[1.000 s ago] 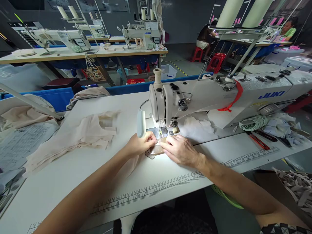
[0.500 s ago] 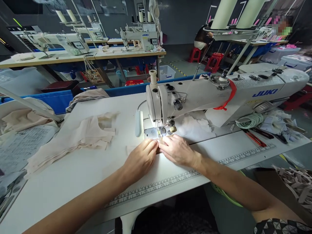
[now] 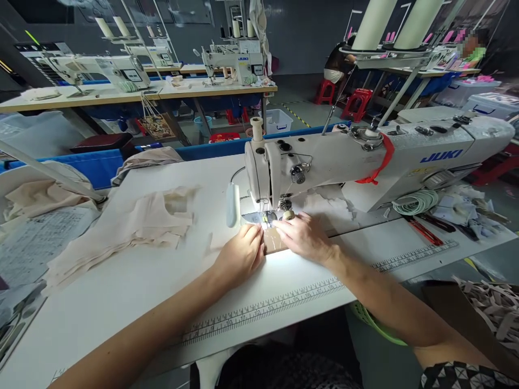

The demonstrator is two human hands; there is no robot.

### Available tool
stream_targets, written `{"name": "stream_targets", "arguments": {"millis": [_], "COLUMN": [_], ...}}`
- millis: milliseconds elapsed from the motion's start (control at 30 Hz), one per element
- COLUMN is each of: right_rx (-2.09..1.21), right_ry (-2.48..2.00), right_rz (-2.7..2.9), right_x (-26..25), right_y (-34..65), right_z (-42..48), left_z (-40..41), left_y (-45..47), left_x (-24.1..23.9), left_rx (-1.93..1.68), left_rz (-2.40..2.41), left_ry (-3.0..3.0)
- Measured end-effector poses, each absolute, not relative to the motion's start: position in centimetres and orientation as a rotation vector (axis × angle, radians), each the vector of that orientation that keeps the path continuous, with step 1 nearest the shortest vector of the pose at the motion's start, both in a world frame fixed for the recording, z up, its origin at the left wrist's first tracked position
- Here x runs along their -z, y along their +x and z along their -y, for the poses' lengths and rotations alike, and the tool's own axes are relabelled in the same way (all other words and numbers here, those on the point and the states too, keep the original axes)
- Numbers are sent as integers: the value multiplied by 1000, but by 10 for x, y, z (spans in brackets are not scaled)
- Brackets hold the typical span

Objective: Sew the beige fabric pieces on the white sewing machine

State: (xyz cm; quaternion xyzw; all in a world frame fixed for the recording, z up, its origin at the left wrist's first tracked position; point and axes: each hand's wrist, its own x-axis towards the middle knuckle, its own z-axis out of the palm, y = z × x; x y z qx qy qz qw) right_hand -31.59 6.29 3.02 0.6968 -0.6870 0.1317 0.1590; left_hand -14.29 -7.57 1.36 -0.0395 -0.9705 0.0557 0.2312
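Note:
My left hand (image 3: 242, 251) is closed, its fingers bunched at the near left of the needle plate (image 3: 252, 217). A pale beige fabric piece (image 3: 217, 242) runs out from under it and lies flat on the table. Beyond the fingertips, the presser foot (image 3: 267, 217) of the white sewing machine (image 3: 324, 154) is brightly lit. My right hand (image 3: 306, 237) lies to the right of the foot, fingers stretched towards it and slightly apart. Between both hands shows a brown patch (image 3: 274, 240) with a pale line across it. Whatever lies beneath the fingers is hidden.
Stacked beige fabric pieces (image 3: 138, 221) lie on the left. A printed ruler (image 3: 284, 302) runs along the front edge. Red-handled snips (image 3: 424, 231), a coiled green cord (image 3: 416, 201) and scraps (image 3: 466, 208) sit at the right. Other machines and a seated person (image 3: 338, 59) are behind.
My hands have drawn apart: the right one has shifted right and slightly up, uncovering the brown patch. My left hand remains near the presser foot.

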Motion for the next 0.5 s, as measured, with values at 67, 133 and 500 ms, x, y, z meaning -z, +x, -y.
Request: {"name": "stream_targets", "arguments": {"millis": [67, 133, 500], "right_rx": [-399, -410, -516], "right_ry": [1953, 1943, 1943], "right_rz": [1980, 1994, 2052], "right_x": [-30, -29, -25], "right_y": [-321, -324, -326], "right_z": [-63, -62, -64], "left_z": [78, 80, 80], "left_y": [-148, -151, -151], "left_x": [-14, -14, -9], "left_rx": [-178, -200, -155], "left_rz": [2655, 2662, 2681], "left_ry": [-104, -105, -68]}}
